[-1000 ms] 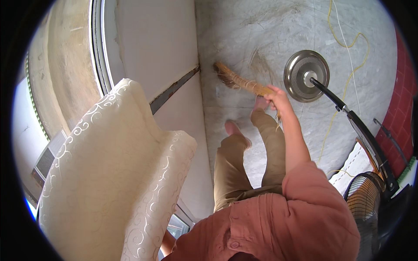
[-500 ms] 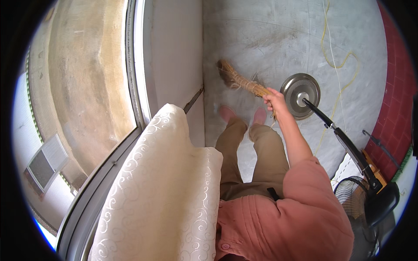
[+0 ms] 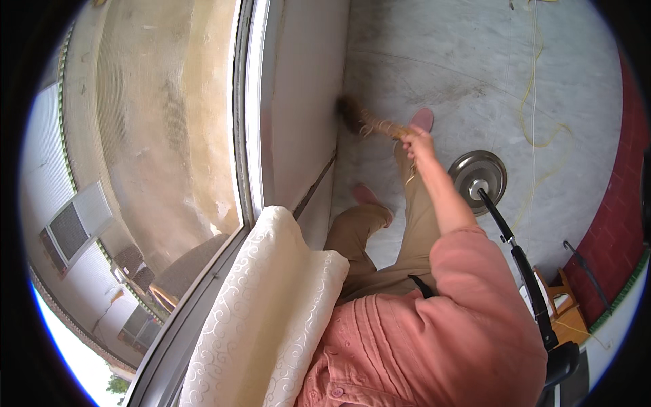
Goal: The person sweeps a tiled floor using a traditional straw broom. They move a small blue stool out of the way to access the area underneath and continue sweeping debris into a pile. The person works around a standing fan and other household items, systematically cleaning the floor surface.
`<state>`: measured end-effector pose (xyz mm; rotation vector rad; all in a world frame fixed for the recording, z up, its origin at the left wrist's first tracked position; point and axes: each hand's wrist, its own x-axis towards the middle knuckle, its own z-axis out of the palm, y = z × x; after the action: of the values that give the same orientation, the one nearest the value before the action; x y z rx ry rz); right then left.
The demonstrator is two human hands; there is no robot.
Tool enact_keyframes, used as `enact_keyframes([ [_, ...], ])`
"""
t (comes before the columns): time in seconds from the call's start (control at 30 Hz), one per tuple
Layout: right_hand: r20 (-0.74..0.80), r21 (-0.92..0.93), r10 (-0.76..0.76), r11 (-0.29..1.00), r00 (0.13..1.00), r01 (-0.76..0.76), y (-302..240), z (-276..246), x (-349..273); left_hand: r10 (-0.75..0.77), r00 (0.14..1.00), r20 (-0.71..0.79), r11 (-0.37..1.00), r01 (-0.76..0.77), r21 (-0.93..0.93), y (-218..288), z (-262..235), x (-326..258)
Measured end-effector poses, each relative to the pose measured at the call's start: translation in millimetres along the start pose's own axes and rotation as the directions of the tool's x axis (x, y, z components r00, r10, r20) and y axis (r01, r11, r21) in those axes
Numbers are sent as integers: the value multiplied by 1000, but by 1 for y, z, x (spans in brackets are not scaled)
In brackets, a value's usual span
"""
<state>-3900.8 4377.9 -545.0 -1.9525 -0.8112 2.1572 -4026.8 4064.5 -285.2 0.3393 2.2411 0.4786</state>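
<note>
My right hand [image 3: 419, 144] is closed round the handle end of a short straw hand broom [image 3: 381, 127]. The broom's dark bristle end reaches left to the foot of the pale wall [image 3: 302, 102] and looks blurred by motion. Below the hand hangs a loose strand from the broom. My left hand is out of sight; a cream curtain [image 3: 258, 319] with a swirl pattern fills the lower left, where that arm would be. My feet in pink shoes stand apart on the grey floor, the right shoe [image 3: 422, 120] farther forward than the left shoe [image 3: 366, 194].
A fan's round metal base [image 3: 478, 182] and its black pole [image 3: 525, 271] stand close to my right arm. Yellow and white cords [image 3: 534, 102] trail over the floor beyond. Red tiling [image 3: 614, 224] edges the right side. On the left runs a window frame [image 3: 254, 102].
My right foot has stepped forward. The view has shifted, and the broom's bristle end now meets the wall's foot. My right hand keeps its grip on the broom.
</note>
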Motion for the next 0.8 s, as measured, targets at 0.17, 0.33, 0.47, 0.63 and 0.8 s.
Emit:
enact_keyframes([
  [0.17,-200,172,-164,965,966,199,-87,-17,-4,-90,996,26,995,91,-36,33,2,24],
  [0.33,-4,116,-19,993,1000,19,-76,-1,-43,-135,989,62,989,138,-48,66,7,52],
  [0.47,60,29,89,995,994,-91,-100,22,44,-142,984,104,987,149,-63,88,19,81],
  [0.63,-160,280,-114,947,980,156,-130,-4,37,-200,972,121,974,211,-81,93,23,89],
  [0.8,7,103,65,993,998,-65,-99,-27,-29,-286,949,133,951,298,-82,93,14,69],
])
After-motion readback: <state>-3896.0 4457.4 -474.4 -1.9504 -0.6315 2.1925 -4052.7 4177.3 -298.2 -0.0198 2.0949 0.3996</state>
